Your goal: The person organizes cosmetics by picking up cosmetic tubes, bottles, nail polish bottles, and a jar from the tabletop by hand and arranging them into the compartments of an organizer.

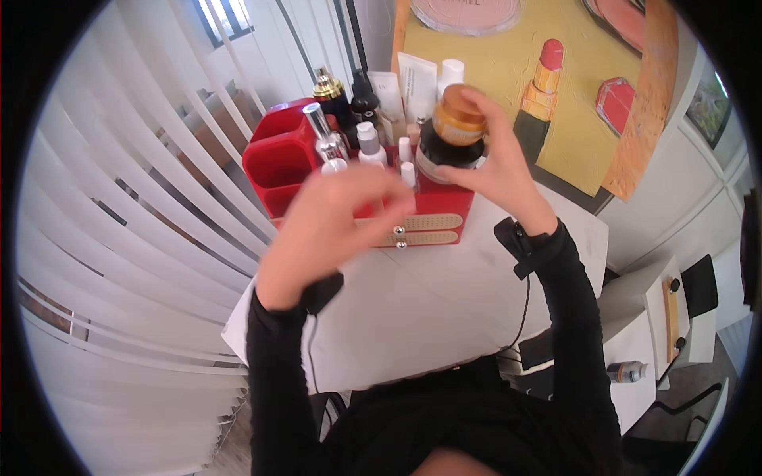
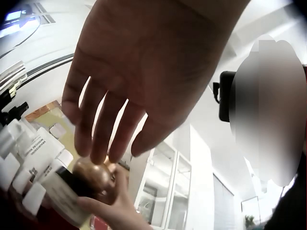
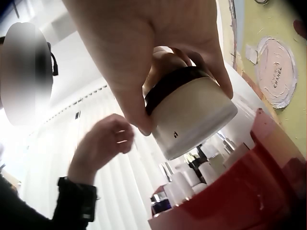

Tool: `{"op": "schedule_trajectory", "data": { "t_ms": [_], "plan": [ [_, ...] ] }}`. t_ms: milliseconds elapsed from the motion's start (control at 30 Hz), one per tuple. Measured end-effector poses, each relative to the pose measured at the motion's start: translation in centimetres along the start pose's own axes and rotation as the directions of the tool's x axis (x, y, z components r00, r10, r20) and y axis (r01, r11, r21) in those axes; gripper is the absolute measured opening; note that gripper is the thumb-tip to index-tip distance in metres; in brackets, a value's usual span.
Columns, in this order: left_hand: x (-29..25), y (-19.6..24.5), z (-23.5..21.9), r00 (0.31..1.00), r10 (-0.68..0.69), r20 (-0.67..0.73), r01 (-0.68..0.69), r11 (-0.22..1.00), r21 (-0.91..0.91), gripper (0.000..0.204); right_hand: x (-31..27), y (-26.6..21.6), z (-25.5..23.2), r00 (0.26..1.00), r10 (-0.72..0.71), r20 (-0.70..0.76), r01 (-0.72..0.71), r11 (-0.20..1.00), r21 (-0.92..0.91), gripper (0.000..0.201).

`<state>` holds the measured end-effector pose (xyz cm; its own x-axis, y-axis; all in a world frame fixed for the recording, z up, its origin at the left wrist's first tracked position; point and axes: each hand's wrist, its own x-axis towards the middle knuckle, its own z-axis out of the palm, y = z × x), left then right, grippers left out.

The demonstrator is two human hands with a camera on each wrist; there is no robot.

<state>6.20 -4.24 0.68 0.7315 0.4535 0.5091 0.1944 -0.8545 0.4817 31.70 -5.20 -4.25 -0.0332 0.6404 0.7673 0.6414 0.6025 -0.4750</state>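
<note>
My right hand (image 1: 509, 170) grips a wide white jar with a black lid (image 3: 194, 117), thumb on one side and fingers on the other. On that lid sits a smaller gold-amber jar (image 1: 460, 119), under the same hand's upper fingers. Both are over the right end of a red cosmetics organizer (image 1: 274, 165); in the right wrist view, the white jar's base is tilted above its edge. My left hand (image 1: 333, 218), blurred in the head view, hovers before the organizer. Its fingers are extended and hold nothing in the left wrist view (image 2: 139, 72).
Silver-capped and white bottles (image 1: 370, 144), white tubes (image 1: 418, 83) and a gold-topped dark bottle (image 1: 327, 89) crowd the organizer. It stands on a white table (image 1: 413, 309). A lipstick painting (image 1: 587, 159) leans behind, and vertical blinds (image 1: 143, 238) hang at the left.
</note>
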Motion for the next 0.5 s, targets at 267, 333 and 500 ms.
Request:
{"op": "schedule_trajectory", "data": {
  "t_ms": [267, 333, 500],
  "plan": [
    [-3.9, -2.8, 3.2, 0.978, 0.005, 0.209, 0.02, 0.993, -0.117, 0.018, -0.6, 0.2, 1.7, 0.991, 0.035, 0.126, -0.028, 0.998, -0.049, 0.087],
    [-4.1, -3.2, 3.4, 0.98, 0.034, 0.197, -0.008, 0.991, -0.132, 0.018, -0.8, 0.4, 1.8, 0.991, 0.019, 0.134, -0.008, 0.997, -0.082, 0.086],
    [-4.1, -4.0, 2.8, 0.982, 0.043, 0.186, -0.02, 0.992, -0.125, 0.019, -1.5, 1.8, 1.0, 0.983, 0.086, 0.165, -0.077, 0.995, -0.059, 0.074]
  ]
}}
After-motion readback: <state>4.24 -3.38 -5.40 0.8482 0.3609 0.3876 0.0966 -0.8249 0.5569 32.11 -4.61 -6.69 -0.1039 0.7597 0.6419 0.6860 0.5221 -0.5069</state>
